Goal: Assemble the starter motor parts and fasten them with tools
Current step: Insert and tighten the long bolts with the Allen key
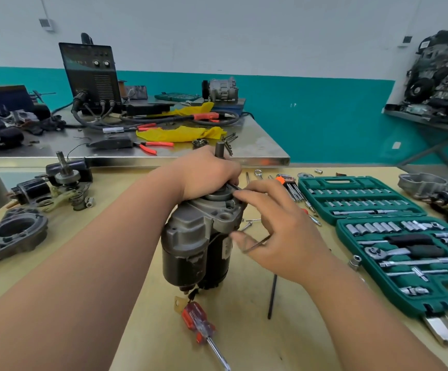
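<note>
Head view. Item: starter motor (190, 245), upright at centre of bench (244, 330). The left hand (204, 172) curls over its top flange, steadying it. The right hand (284, 236) pinches a hex key (255, 246), fingertips at the flange rim, possibly seating a screw. Start threads by finger, housing square, before tightening.

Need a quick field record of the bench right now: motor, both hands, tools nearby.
workpiece: grey-and-black metal starter motor, upright on the tan workbench
left: left hand grips the motor's top end
right: right hand holds a thin dark L-shaped hex key beside the motor's flange
fastening: hex key not visibly seated in any bolt
front: red clear-handled screwdriver, lying flat
right side: open green plastic socket set case
</note>
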### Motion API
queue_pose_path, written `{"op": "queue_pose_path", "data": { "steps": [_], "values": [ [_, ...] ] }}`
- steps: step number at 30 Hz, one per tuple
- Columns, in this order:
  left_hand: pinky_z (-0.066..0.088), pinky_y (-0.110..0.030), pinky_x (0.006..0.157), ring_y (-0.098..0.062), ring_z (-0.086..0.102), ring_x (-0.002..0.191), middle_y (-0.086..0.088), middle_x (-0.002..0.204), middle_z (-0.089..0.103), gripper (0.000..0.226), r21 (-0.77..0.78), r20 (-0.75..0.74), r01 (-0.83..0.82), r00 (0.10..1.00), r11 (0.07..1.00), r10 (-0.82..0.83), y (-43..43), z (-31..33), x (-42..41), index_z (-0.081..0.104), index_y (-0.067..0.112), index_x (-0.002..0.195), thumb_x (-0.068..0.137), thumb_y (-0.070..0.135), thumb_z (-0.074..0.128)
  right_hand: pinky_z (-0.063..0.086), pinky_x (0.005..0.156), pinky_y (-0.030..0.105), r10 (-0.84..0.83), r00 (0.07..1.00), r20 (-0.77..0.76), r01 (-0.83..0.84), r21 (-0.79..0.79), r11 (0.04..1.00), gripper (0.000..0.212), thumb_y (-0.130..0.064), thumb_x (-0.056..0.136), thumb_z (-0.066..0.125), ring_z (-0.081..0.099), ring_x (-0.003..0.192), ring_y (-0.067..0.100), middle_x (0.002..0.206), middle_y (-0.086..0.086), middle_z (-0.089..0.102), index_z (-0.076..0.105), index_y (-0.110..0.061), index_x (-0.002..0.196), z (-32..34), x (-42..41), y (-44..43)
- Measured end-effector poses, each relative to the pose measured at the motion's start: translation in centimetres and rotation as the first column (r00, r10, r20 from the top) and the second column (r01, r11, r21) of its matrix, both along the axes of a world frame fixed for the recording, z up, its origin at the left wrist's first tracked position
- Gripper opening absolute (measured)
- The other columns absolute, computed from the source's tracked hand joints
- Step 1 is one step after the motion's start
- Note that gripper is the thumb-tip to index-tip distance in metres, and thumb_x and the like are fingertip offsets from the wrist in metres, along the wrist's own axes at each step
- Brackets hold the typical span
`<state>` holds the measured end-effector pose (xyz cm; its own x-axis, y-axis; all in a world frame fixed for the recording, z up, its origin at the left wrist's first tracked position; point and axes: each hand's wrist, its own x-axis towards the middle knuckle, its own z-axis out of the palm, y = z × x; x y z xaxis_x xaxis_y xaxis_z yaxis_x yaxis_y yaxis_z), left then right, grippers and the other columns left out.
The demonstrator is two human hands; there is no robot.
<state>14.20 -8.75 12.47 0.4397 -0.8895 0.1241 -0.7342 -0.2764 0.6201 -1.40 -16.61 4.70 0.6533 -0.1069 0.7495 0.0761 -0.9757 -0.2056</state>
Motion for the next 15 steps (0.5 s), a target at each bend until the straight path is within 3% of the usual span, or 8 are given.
{"op": "queue_pose_path", "data": {
  "steps": [3, 5, 7, 9, 10, 11, 13, 15],
  "values": [
    [0.05, -0.042, 0.074, -0.026, 0.056, 0.074, -0.012, 0.082, 0.063, 0.048, -0.026, -0.006, -0.069, 0.998, 0.997, 0.068, 0.8, -0.5, -0.5, 0.066, 0.005, 0.087, 0.063, 0.041, 0.047, 0.04, 0.059, 0.018, 0.136, 0.99, -0.042, -0.12, 0.268, 0.956, 0.035, -0.016, 0.077, 0.062, 0.046, 0.059, 0.014, 0.108, -0.015, 0.052, 0.063, -0.039, 0.103, 2.1, -1.4, -0.2],
    [0.043, -0.035, 0.064, -0.016, 0.051, 0.068, -0.005, 0.077, 0.058, 0.046, -0.037, -0.012, -0.075, 0.997, 0.996, 0.075, 1.1, -0.6, -0.8, 0.064, 0.004, 0.086, 0.065, 0.041, 0.046, 0.037, 0.057, 0.014, 0.094, 0.993, -0.069, -0.078, 0.21, 0.975, 0.021, -0.019, 0.078, 0.06, 0.047, 0.059, 0.011, 0.093, -0.02, 0.054, 0.065, -0.038, 0.088, 3.1, -1.7, 0.3],
    [0.04, -0.032, 0.062, -0.015, 0.049, 0.065, -0.003, 0.073, 0.056, 0.045, -0.054, -0.028, -0.099, 0.995, 0.994, 0.098, 1.4, -0.7, -1.0, 0.063, 0.004, 0.086, 0.065, 0.04, 0.047, 0.038, 0.057, 0.017, 0.01, 0.999, -0.033, 0.003, 0.358, 0.934, 0.014, -0.032, 0.082, 0.055, 0.047, 0.056, 0.003, 0.071, -0.021, 0.053, 0.065, -0.027, 0.073, 2.8, -1.4, 0.5],
    [0.04, -0.032, 0.062, -0.016, 0.049, 0.065, -0.002, 0.07, 0.055, 0.046, -0.063, -0.036, -0.117, 0.993, 0.991, 0.115, 1.6, -0.6, -1.0, 0.064, 0.004, 0.086, 0.064, 0.04, 0.047, 0.046, 0.06, 0.03, -0.036, 0.996, -0.082, 0.084, 0.709, 0.7, 0.037, -0.052, 0.087, 0.043, 0.05, 0.052, 0.0, 0.057, -0.017, 0.052, 0.065, -0.026, 0.071, 2.1, -1.2, 0.9],
    [0.041, -0.033, 0.063, -0.017, 0.05, 0.065, -0.002, 0.07, 0.055, 0.047, -0.062, -0.034, -0.121, 0.992, 0.991, 0.119, 1.6, -0.6, -1.0, 0.064, 0.003, 0.087, 0.063, 0.04, 0.046, 0.051, 0.064, 0.037, -0.032, 0.991, -0.132, 0.127, 0.818, 0.561, 0.044, -0.055, 0.091, 0.038, 0.053, 0.051, 0.0, 0.056, -0.014, 0.054, 0.065, -0.027, 0.071, 1.8, -1.4, 1.0],
    [0.043, -0.035, 0.065, -0.017, 0.05, 0.067, -0.003, 0.071, 0.056, 0.049, -0.06, -0.031, -0.122, 0.992, 0.991, 0.12, 1.6, -0.6, -1.0, 0.065, 0.003, 0.088, 0.063, 0.041, 0.046, 0.054, 0.069, 0.042, -0.028, 0.983, -0.183, 0.172, 0.85, 0.497, 0.048, -0.053, 0.096, 0.035, 0.055, 0.052, 0.001, 0.058, -0.011, 0.057, 0.065, -0.027, 0.069, 1.4, -1.5, 1.0],
    [0.043, -0.036, 0.067, -0.018, 0.051, 0.068, -0.003, 0.073, 0.057, 0.051, -0.06, -0.019, -0.115, 0.993, 0.992, 0.114, 1.6, -0.7, -1.0, 0.065, 0.004, 0.088, 0.062, 0.042, 0.045, 0.055, 0.071, 0.044, -0.009, 0.977, -0.214, 0.19, 0.845, 0.5, 0.047, -0.04, 0.101, 0.033, 0.055, 0.052, 0.005, 0.058, -0.008, 0.058, 0.063, -0.024, 0.068, 1.0, -1.9, 1.2],
    [0.04, -0.034, 0.065, -0.017, 0.05, 0.067, -0.003, 0.072, 0.056, 0.049, -0.065, -0.027, -0.095, 0.995, 0.993, 0.094, 1.6, -0.7, -0.8, 0.064, 0.003, 0.086, 0.062, 0.042, 0.045, 0.051, 0.055, 0.041, 0.017, 0.979, -0.202, 0.159, 0.816, 0.556, 0.037, -0.032, 0.099, 0.037, 0.048, 0.046, 0.006, 0.054, -0.008, 0.052, 0.064, -0.026, 0.075, 0.7, -2.0, 1.9]
  ]
}}
